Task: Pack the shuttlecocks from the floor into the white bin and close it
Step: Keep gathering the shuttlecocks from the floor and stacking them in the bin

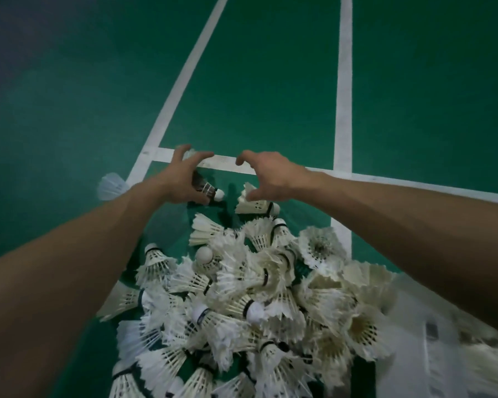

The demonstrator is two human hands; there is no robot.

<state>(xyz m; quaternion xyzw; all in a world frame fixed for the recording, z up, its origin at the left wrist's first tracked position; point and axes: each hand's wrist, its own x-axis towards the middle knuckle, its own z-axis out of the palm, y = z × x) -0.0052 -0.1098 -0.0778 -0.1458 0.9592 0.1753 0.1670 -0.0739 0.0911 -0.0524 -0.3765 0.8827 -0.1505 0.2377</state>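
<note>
Spread and clawed, left hand (184, 179) and right hand (268, 175) grasp nothing at centre frame; shuttlecocks (242, 297) lie heaped on the green floor (256, 96), uncontained.

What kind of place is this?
Most likely an indoor badminton court: a green sports floor marked with white court lines, and a large pile of feather shuttlecocks lying on it.
</note>
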